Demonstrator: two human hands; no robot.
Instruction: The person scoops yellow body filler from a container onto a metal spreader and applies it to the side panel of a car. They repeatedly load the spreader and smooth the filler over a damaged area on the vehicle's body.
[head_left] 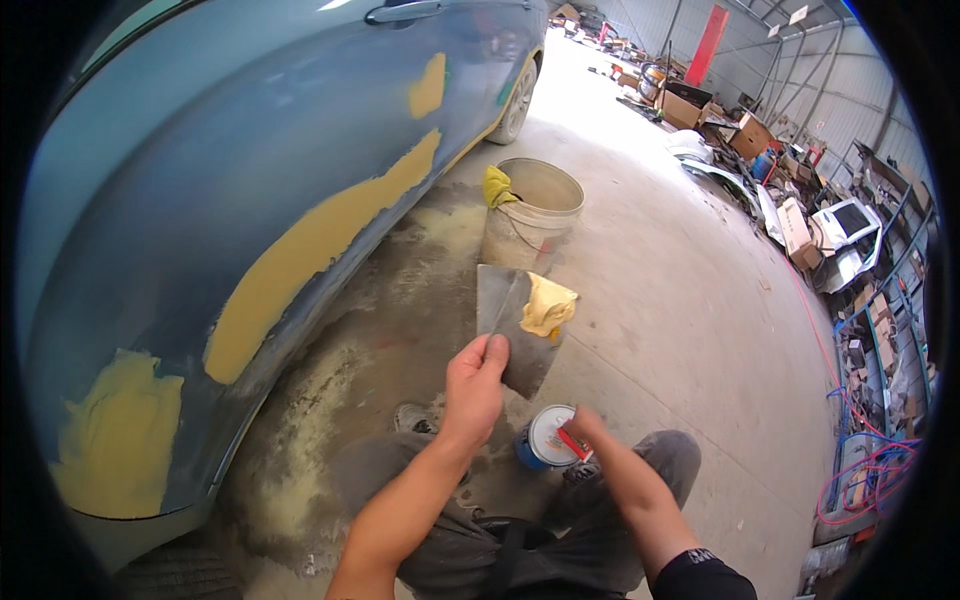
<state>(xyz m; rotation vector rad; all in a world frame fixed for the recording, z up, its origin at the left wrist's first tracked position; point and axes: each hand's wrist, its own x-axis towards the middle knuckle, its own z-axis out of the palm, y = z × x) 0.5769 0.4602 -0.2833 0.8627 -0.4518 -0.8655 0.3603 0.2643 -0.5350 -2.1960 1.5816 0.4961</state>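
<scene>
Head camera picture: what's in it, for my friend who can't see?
A person's left hand holds a grey flat plate bearing yellow paste; the right hand is at something red over a blue can. At left stands a grey-blue car with yellow patches.

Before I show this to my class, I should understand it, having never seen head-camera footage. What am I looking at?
There is no machine here, just a person's two bare hands. The single picture comes from a wide fisheye camera on the person's head, looking down, so straight edges bend near the rim. The left hand has its grip on a dark flat plate carrying yellow paste. The right hand is at a red item over a can; its fingers are hidden. The can and a bucket stand on the floor. At left, a car bears yellow patches.
</scene>
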